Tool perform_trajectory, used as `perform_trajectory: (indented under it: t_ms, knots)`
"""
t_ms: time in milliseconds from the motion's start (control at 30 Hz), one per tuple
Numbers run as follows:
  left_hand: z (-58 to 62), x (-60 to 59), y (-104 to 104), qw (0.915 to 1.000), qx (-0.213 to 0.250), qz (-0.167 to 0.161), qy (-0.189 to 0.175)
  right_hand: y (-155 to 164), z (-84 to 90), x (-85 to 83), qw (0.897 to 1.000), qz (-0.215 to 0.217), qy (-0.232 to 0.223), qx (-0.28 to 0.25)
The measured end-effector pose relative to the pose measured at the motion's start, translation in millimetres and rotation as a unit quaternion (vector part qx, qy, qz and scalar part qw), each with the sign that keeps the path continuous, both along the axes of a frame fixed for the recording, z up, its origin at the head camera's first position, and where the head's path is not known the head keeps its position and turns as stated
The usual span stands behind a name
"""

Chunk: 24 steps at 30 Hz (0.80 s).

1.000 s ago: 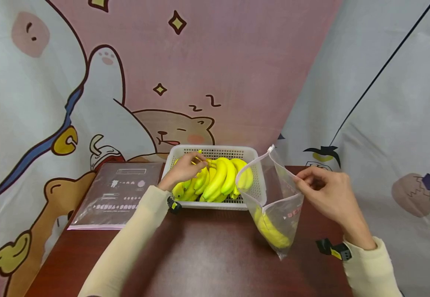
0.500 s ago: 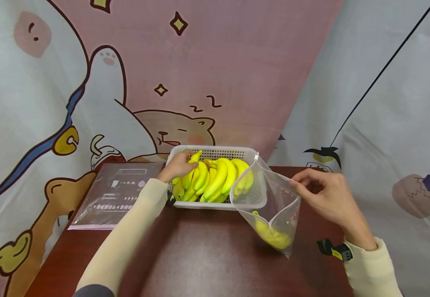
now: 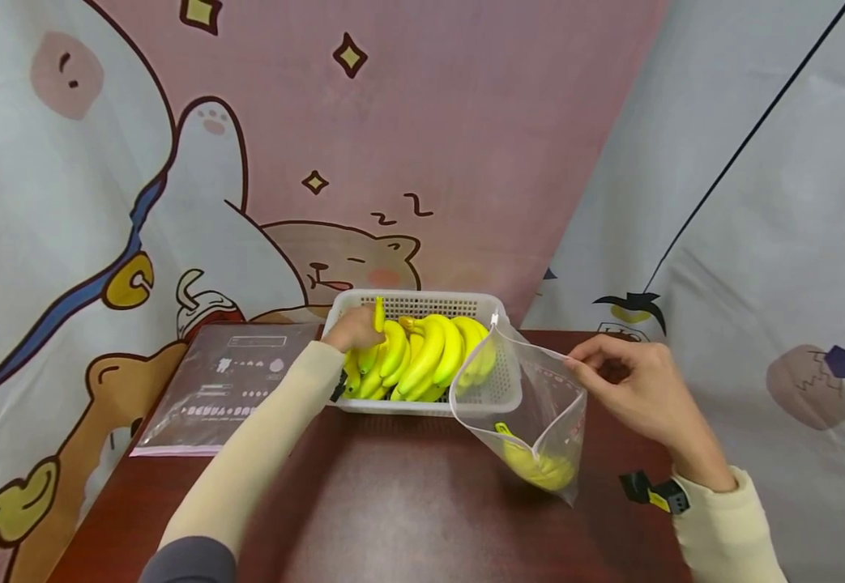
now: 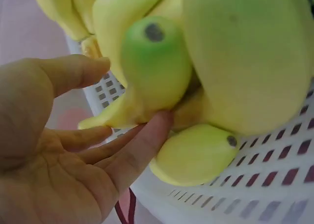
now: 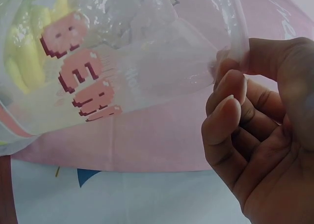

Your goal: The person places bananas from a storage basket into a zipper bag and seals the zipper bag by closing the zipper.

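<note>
My left fingers point(image 4: 142, 145) curl on a banana point(image 3: 377, 320) in the basket point(image 3: 422, 301); right fingers point(image 5: 230, 94) pinch the bag point(image 3: 539, 405) rim. Next, I'd guess: lift it clear, aim for the bag's mouth.

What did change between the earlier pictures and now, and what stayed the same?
The left hand slid to the basket's back left corner and closed on a banana stem. The bag sank and tilted toward the basket. The right hand still pinches its rim; the flat bags stayed.
</note>
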<state>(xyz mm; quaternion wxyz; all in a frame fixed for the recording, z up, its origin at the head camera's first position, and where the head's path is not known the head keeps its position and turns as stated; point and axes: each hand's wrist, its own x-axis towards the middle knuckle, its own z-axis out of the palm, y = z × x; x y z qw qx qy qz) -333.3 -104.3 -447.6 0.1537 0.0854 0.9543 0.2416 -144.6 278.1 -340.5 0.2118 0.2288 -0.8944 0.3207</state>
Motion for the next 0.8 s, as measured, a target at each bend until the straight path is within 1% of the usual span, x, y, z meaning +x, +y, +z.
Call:
perform_trajectory:
  t_ms: [100,233,433,533,700,800]
  knots:
    - [-0.8,-1.2,3.7,0.9995,-0.011,0.011,-0.029,-0.2,-0.5,0.2,1.0,-0.001,-0.001,0.0]
    - [1.0,-1.8,7.6,0.9973,-0.003,0.033,-0.065,-0.5,-1.1,0.1,1.0,-0.001,0.0,-0.002]
    - [3.4,-0.8,6.5,0.9957,0.018,0.056,-0.071,-0.6,-2.0,0.5,1.0,-0.009,0.0,-0.001]
    - [3.3,0.1,4.5,0.9955,0.034,0.058,-0.067,-0.7,-2.1,1.7,1.0,-0.017,-0.006,-0.001]
    - [4.2,2.7,2.5,0.9926,0.076,0.067,-0.067,-0.3,-1.5,2.7,1.0,-0.025,-0.012,-0.002]
    - [6.9,4.8,2.8,0.9901,0.1,0.071,-0.069,0.0,-0.8,2.8,1.0,-0.027,-0.014,-0.003]
